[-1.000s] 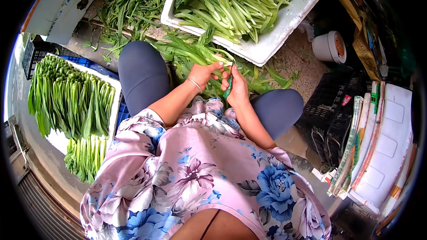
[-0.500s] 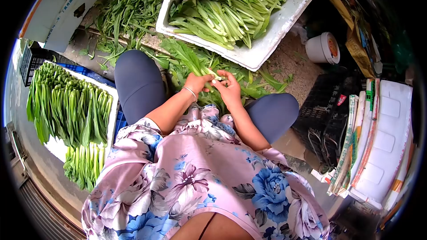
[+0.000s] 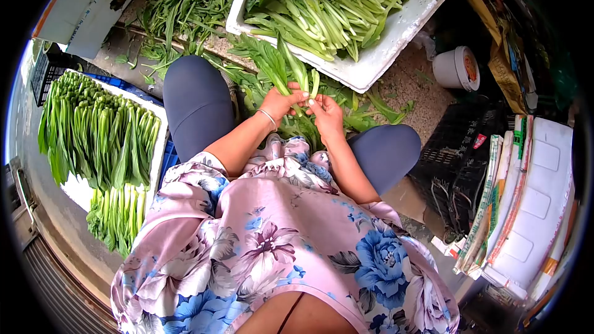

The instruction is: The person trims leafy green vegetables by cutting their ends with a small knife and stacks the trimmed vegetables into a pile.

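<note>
My left hand [image 3: 281,104], with a bracelet at its wrist, is closed around a leafy green vegetable [image 3: 270,65] whose leaves point up and away from me. Close beside it, my right hand [image 3: 327,116] pinches a short pale-green stalk piece [image 3: 314,82] at its lower end. The fingertips of both hands meet or nearly meet between my knees. Loose leaves [image 3: 247,96] lie on the ground below the hands. Just beyond them stands a white foam box [image 3: 356,77] full of long leafy greens [image 3: 328,9].
On my left, a white foam tray [image 3: 162,130] holds trimmed greens [image 3: 99,130] in rows. A leaf heap [image 3: 185,6] lies at the upper left. To my right are a white tub [image 3: 455,68], a black crate [image 3: 458,142] and stacked white foam boxes [image 3: 535,192].
My right hand has turned and now holds a short stalk piece upright beside the left hand. The leafy vegetable stands more upright and fanned out. The whole view has shifted slightly.
</note>
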Tool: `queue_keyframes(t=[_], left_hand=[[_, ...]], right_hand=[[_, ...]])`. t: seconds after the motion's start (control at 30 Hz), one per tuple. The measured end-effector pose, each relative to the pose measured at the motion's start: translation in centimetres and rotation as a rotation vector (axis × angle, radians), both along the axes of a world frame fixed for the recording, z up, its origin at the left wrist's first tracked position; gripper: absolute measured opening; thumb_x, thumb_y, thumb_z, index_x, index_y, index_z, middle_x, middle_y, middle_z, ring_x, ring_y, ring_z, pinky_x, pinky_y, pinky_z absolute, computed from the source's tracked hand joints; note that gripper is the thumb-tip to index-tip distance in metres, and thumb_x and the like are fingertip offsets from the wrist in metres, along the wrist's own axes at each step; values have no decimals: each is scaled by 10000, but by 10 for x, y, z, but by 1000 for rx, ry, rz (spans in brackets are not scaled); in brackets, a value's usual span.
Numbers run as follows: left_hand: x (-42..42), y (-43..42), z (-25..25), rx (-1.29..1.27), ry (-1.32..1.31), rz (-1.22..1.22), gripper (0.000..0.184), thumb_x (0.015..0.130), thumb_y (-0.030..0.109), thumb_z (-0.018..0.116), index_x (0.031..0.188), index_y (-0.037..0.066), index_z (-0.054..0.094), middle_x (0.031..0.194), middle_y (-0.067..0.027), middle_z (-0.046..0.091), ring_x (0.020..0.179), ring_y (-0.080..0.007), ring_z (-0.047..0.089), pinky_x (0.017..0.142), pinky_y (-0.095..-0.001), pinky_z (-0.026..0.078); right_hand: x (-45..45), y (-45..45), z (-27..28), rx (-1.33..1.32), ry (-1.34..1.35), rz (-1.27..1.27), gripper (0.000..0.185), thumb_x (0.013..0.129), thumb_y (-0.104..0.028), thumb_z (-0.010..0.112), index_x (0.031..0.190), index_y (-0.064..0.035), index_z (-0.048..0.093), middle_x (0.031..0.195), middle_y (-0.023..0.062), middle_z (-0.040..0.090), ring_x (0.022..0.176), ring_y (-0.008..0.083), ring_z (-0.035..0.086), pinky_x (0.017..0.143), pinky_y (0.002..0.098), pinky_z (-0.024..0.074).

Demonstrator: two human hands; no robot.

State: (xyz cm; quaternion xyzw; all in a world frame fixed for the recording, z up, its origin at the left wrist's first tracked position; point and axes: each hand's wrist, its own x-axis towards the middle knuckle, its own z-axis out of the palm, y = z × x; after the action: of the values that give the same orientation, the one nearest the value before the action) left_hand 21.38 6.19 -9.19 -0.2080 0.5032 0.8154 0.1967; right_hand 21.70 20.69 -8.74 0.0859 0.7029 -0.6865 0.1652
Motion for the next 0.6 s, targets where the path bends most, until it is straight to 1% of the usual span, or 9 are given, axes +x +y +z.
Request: queue_keyframes(t=[0.07, 0.17, 0.23, 0.37, 0.43, 0.47, 0.5, 0.57, 0.6], left_hand=[[1, 1, -1, -23, 4, -2, 289, 743, 136, 663, 975, 57, 511, 745, -7, 602, 632, -104, 550, 474, -224, 390], [3, 3, -5, -57, 24, 34, 226, 737, 133, 668, 911, 55, 548, 715, -5, 602, 601, -99, 541, 461, -222, 381], [6, 7, -11, -162, 89, 17, 151, 732, 129, 673, 829, 55, 584, 716, -15, 606, 604, -101, 538, 465, -233, 382], [8, 9, -5, -150, 48, 152, 115, 728, 126, 678, 785, 58, 605, 724, -24, 610, 603, -110, 537, 489, -245, 392], [-1, -2, -4, -25, 113, 231, 134, 730, 126, 678, 822, 55, 612, 750, -34, 617, 637, -124, 546, 529, -252, 407], [-3, -4, 2, 22, 74, 256, 153, 738, 122, 669, 852, 48, 601, 833, -50, 624, 706, -124, 554, 566, -251, 423], [-3, -5, 3, 24, 72, 263, 153, 738, 122, 669, 852, 48, 601, 833, -50, 624, 706, -124, 554, 566, -251, 423], [-2, -5, 3, 212, 59, 251, 189, 753, 101, 641, 916, 47, 564, 916, -66, 617, 783, -125, 558, 587, -255, 440], [-3, -4, 1, 213, 62, 254, 189, 753, 101, 641, 916, 47, 564, 916, -66, 617, 783, -125, 558, 587, -255, 440]], right_hand=[[2, -1, 3, -1, -11, 20, 147, 828, -125, 555, 943, -33, 556, 841, 34, 614, 653, 83, 543, 494, 171, 359], [7, -5, 8, 15, -160, -42, 134, 819, -116, 559, 902, -12, 549, 816, 53, 599, 667, 113, 559, 544, 215, 402], [10, -9, 6, -170, -428, -287, 119, 824, -155, 552, 871, -45, 553, 812, 49, 606, 674, 126, 577, 489, 242, 376], [11, -4, -29, -270, -608, -453, 115, 822, -149, 548, 882, -51, 547, 837, 56, 618, 687, 133, 590, 445, 263, 352], [12, 12, -58, -174, -673, -526, 168, 825, -161, 549, 927, -28, 536, 906, 99, 622, 705, 161, 613, 426, 259, 344], [9, 15, -64, -123, -703, -557, 195, 826, -166, 549, 950, -17, 530, 940, 121, 624, 714, 174, 624, 416, 257, 340], [7, 8, -49, -118, -703, -551, 195, 826, -166, 549, 950, -17, 530, 940, 121, 624, 714, 174, 624, 416, 257, 340], [4, -7, -15, -42, -795, -263, 220, 829, -172, 550, 970, -5, 537, 937, 133, 626, 649, 191, 630, 400, 248, 330], [0, -10, -5, 69, -653, -105, 284, 820, -186, 564, 1015, 17, 530, 901, 137, 629, 587, 200, 623, 402, 271, 363]])
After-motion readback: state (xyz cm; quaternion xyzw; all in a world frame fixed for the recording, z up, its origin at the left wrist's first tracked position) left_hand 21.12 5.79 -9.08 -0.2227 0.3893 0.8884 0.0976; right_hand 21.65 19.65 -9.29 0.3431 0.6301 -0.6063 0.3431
